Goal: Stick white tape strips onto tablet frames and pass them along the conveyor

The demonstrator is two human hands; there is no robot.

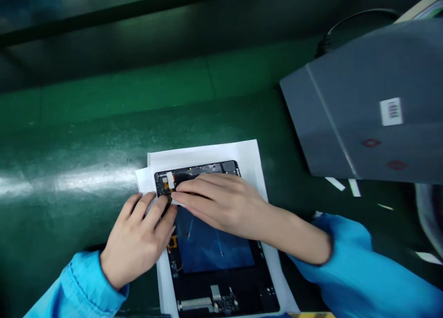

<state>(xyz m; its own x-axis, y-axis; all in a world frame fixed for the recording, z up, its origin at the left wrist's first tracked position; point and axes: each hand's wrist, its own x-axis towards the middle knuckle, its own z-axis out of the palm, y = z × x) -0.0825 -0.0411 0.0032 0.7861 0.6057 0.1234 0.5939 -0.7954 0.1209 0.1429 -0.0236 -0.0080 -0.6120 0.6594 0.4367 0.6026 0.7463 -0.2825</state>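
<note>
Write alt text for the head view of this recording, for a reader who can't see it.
The person's left hand and right hand rest on the upper-left part of an opened black tablet with a blue inner panel, lying on white paper on a green workbench. A grey housing sits to the right.

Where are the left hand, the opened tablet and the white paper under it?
Left hand (pixel 136 237): head view, on the back of the hand.
Opened tablet (pixel 211 249): head view, on its blue panel.
White paper (pixel 247 159): head view, on its bare far corner.
</note>
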